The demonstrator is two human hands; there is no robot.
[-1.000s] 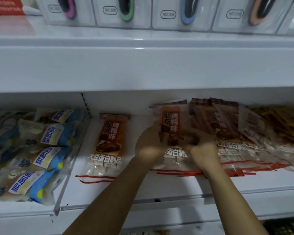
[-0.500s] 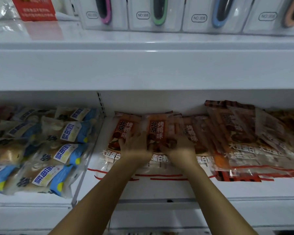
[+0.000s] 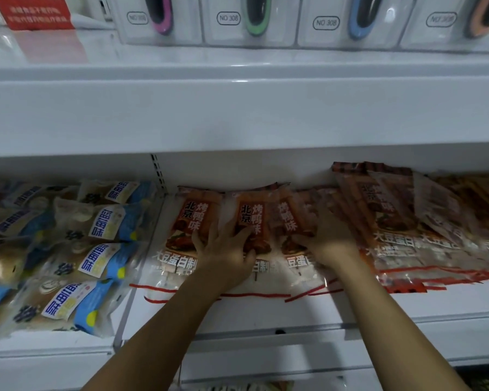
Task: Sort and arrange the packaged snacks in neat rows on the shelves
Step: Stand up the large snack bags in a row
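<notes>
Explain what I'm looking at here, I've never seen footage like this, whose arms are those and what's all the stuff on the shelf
This is no machine: one camera is worn on a person's head, looking forward and down, so the two bare arms are the wearer's own. There is only this one view.

The person is tidying a white store shelf. The left hand lies with spread fingers on a red-labelled snack packet. The right hand rests on the neighbouring packet. Neither hand seems to lift anything; both look pressed flat on the packets.

Another such packet lies to the left, and a looser overlapping pile to the right. Beyond a clear divider sit blue-labelled packets. The upper shelf holds white boxes marked NO 308.
</notes>
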